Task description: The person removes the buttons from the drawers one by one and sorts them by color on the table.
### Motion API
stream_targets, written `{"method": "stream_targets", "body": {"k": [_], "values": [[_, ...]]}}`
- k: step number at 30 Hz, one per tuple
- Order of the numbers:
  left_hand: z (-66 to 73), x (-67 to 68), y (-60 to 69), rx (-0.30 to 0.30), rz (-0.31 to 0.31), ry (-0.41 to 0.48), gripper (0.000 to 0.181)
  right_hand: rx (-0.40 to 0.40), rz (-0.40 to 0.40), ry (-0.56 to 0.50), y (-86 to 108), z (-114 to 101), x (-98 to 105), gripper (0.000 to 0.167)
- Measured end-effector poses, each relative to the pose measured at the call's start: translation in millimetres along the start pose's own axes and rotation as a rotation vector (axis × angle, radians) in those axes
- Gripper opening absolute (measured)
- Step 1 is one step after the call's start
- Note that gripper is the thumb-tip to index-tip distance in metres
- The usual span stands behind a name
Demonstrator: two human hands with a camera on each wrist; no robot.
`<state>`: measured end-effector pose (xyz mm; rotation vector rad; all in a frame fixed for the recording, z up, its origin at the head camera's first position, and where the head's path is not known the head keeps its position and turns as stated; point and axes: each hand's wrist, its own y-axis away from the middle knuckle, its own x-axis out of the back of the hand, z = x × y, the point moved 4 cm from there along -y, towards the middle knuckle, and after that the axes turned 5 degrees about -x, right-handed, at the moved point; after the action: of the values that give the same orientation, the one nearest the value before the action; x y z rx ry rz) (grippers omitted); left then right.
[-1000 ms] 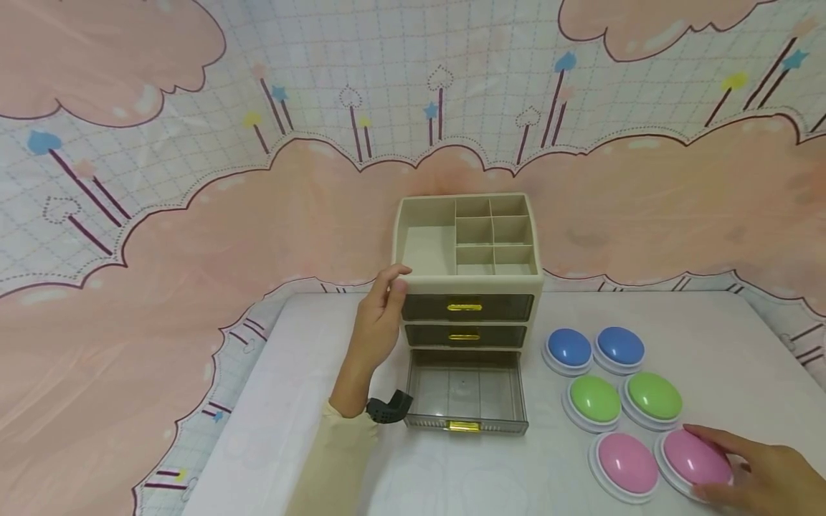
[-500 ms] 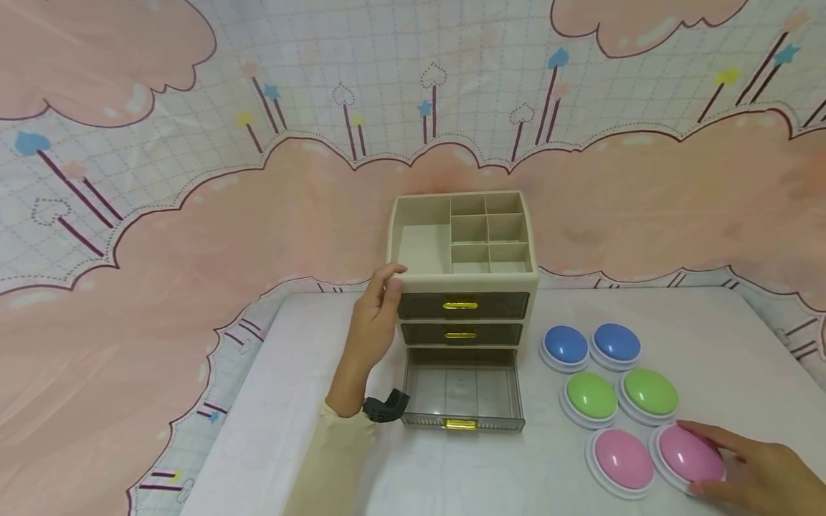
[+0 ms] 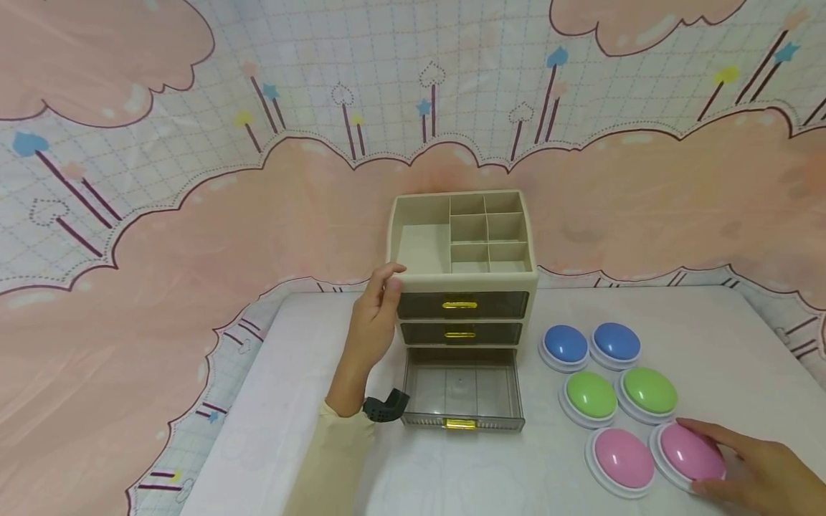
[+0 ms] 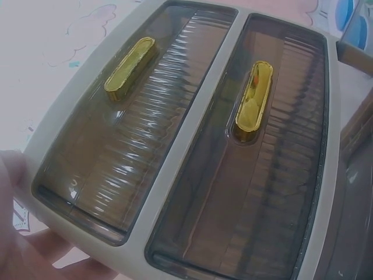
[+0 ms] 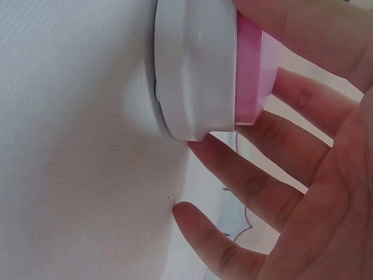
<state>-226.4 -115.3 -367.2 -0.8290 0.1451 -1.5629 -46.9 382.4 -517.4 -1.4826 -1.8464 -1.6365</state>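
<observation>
A cream desktop drawer organizer point(image 3: 464, 282) stands on the table. My left hand point(image 3: 374, 319) grips its upper left edge, thumb at the front; in the left wrist view fingers point(image 4: 52, 245) reach behind its side. Two smoky drawers are closed, and the bottom drawer point(image 3: 461, 398) is pulled out with nothing in it. At the lower right my right hand point(image 3: 768, 469) holds a pink dome push button point(image 3: 690, 450) with a white base. The right wrist view has the thumb and fingers on either side of that button, its base point(image 5: 195, 70) at the tabletop.
Left of the held button sits another pink one point(image 3: 623, 457). Two green buttons point(image 3: 650, 390) and two blue buttons point(image 3: 616, 341) lie behind them. A patterned cloth backdrop point(image 3: 645, 208) rises behind the white table point(image 3: 290, 373). A black strap piece point(image 3: 386, 406) is at my left wrist.
The whole scene has shifted slightly left and up in the head view. Both hands keep their places on the organizer and the pink button.
</observation>
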Motion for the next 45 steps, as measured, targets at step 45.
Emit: {"method": "stream_targets", "body": {"k": [45], "values": [[-1.6,-0.7,0.3,0.001,0.006,0.008,0.027,0.290,0.435,0.086,36.1,-73.8,51.6,0.081]]}}
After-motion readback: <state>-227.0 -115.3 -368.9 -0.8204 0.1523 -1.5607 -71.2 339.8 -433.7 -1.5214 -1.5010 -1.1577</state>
